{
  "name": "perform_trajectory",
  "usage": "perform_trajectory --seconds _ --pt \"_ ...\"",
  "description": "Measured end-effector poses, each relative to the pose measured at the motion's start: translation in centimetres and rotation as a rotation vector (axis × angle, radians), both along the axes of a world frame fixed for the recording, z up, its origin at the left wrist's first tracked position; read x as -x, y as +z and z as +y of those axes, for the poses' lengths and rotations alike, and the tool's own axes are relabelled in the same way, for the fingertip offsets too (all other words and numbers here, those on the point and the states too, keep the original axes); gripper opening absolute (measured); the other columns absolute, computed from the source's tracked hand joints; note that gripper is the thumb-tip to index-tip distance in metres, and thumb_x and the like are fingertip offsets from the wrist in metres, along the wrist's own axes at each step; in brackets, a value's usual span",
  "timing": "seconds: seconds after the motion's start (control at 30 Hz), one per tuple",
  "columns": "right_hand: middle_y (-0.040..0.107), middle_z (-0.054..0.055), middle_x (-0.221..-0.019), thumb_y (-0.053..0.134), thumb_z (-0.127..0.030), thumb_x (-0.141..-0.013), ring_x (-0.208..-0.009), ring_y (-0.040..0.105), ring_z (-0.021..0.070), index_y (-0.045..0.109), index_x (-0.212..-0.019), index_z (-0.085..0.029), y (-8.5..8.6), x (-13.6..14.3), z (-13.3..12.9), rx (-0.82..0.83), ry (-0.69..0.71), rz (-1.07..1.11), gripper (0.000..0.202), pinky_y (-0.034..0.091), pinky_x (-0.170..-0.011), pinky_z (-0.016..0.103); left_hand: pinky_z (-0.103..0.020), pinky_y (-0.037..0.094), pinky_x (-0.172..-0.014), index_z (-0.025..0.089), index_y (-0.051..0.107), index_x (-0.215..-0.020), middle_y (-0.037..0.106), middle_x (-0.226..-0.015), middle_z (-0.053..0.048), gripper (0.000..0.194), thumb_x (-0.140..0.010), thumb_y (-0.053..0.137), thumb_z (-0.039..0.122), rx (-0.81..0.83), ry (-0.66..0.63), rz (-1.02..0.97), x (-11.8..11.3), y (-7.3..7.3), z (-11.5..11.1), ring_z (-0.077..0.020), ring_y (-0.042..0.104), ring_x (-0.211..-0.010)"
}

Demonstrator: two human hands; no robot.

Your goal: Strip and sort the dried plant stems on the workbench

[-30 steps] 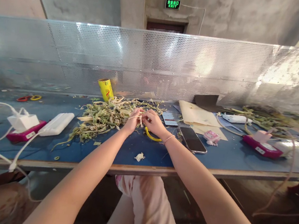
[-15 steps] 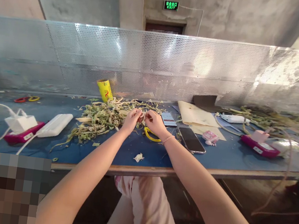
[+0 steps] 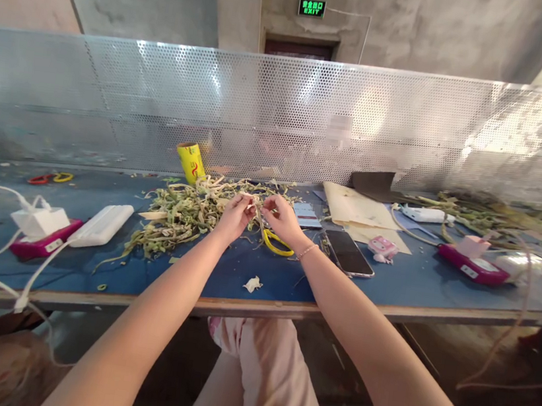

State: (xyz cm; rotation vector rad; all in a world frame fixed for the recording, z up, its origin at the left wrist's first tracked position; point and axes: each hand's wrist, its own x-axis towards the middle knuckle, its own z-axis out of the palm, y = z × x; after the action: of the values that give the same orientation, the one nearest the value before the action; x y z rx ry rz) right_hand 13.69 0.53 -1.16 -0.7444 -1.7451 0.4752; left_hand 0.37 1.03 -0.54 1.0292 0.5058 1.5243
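Over the near right side of a heap of wilted, pale green plant scraps (image 3: 182, 214), both hands are raised close together. My left hand (image 3: 235, 218) is closed in a pinch on a small pale plant scrap (image 3: 251, 203). A short gap to the right, my right hand (image 3: 281, 219) has its fingers curled and thumb close to the index finger; what they hold, if anything, is too small to make out. Just under the right hand, scissors with yellow handles (image 3: 279, 249) lie on the blue tabletop (image 3: 220, 283).
A dark phone (image 3: 348, 253) and pink case (image 3: 383, 249) lie right, before beige paper (image 3: 358, 206). A yellow tube (image 3: 191, 162) stands behind the heap. Left are a white power bank (image 3: 102, 226), power strip (image 3: 49, 240) and cables. A perforated metal screen (image 3: 282, 118) closes the back.
My hands have drawn slightly apart, the right one opening a small gap from the left. The pale scrap in my left fingers shows more clearly, as do the yellow handles.
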Motion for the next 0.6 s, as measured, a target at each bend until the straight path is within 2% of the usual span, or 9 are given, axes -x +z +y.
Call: perform_trajectory --seconds 0.27,0.47,0.6 --pt "0.054 0.003 -0.079 0.049 -0.023 -0.073 -0.074 0.052 0.0134 0.050 -0.078 -0.019 0.00 -0.08 0.19 -0.081 -0.069 -0.026 0.006 0.045 -0.061 0.026 -0.019 0.045 -0.062 0.016 0.061 -0.067 0.061 -0.067 0.002 0.018 -0.056 0.073 0.023 -0.018 -0.061 0.062 -0.30 0.00 -0.59 -0.0060 0.056 -0.063" --pt "0.054 0.002 -0.079 0.052 -0.020 -0.071 -0.075 0.052 0.0136 0.052 -0.077 -0.020 -0.14 -0.19 0.66 -0.108 -0.072 -0.001 0.006 0.047 -0.064 0.028 -0.019 0.044 -0.061 0.016 0.064 -0.070 0.060 -0.062 0.003 0.016 -0.057 0.072 0.022 -0.045 -0.105 0.084 -0.18 0.28 -0.91 -0.0049 0.053 -0.057" --pt "0.053 0.003 -0.080 0.052 -0.019 -0.071 -0.077 0.053 0.0142 0.054 -0.078 -0.020 -0.07 -0.28 0.57 -0.125 -0.084 -0.004 0.007 0.048 -0.064 0.028 -0.020 0.044 -0.066 0.016 0.065 -0.067 0.062 -0.064 0.003 0.012 -0.057 0.070 0.017 -0.045 -0.122 0.078 -0.10 0.52 -1.09 -0.0058 0.055 -0.060"
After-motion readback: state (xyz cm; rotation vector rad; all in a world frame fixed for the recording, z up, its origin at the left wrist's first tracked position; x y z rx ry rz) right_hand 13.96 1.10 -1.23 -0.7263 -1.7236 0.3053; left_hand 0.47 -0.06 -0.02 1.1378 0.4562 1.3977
